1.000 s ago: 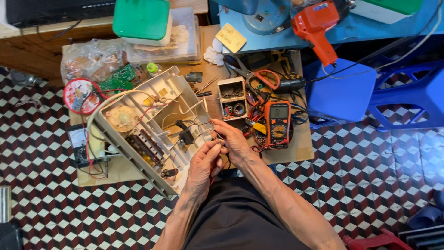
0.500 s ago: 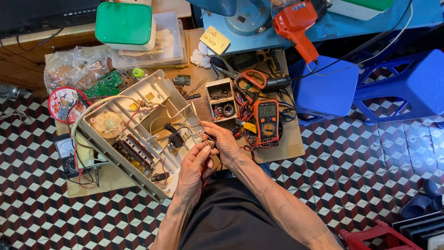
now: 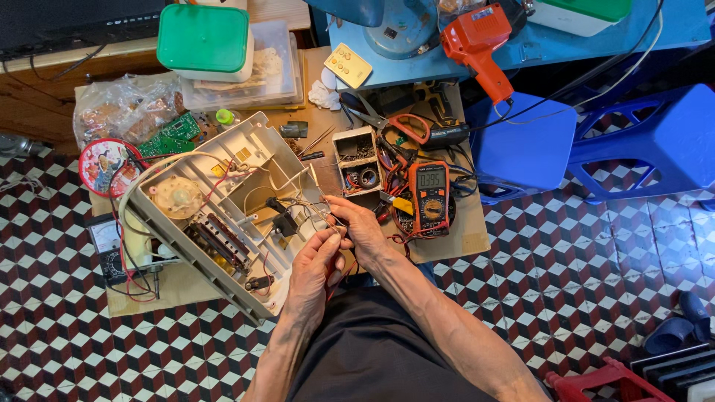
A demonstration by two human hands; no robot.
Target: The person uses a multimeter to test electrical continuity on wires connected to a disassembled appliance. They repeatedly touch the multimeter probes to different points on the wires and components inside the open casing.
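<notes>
Views: one only, a head-worn camera; no second view shares the scene.
Position: above the seated person, over the dark lap at the bottom edge.
Direction: looks almost straight down, the forearms rising from the bottom edge.
Nearness: close enough to show thin wires, wide enough to take in the whole low cardboard-covered counter [image 3: 462, 242].
Centre: the opened cream plastic appliance housing [image 3: 223, 201].
Edges: chequered tiled floor [image 3: 596, 283] on either side, blue plastic stools [image 3: 648, 138] at the right.
</notes>
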